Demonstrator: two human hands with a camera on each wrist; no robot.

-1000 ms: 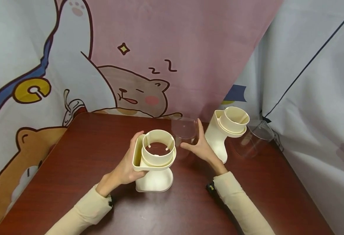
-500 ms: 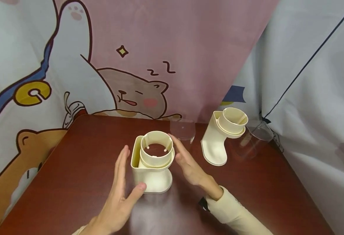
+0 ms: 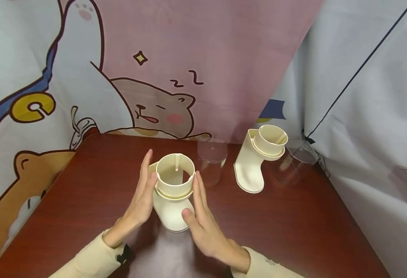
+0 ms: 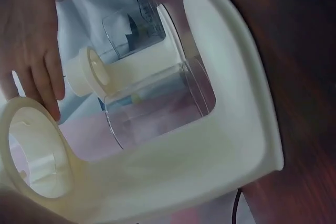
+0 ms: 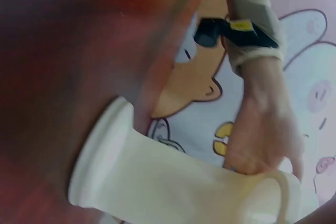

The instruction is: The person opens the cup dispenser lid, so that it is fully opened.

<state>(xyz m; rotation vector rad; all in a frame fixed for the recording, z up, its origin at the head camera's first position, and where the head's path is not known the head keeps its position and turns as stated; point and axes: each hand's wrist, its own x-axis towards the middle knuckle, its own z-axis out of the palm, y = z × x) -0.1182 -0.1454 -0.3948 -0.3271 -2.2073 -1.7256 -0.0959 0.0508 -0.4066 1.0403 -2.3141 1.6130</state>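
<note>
A cream plastic stand with a round collar on top and a rounded foot stands upright near the middle of the table. My left hand lies along the collar's left side, fingers straight and thumb beside the rim. On the other side, my right hand touches the collar with straight fingers, its thumb at the front. Seen from the left wrist, the stand has its collar near the fingers of the right hand. The right wrist view has the left hand behind the stand.
Behind the stand is a clear plastic container. A second, similar cream stand stands to the right, with another clear container beside it. A printed curtain hangs at the table's back edge.
My right hand has left the clear container and come to the stand's right side. The left hand let go, then returned to its left side. The stand has turned, its foot now pointing towards me.
</note>
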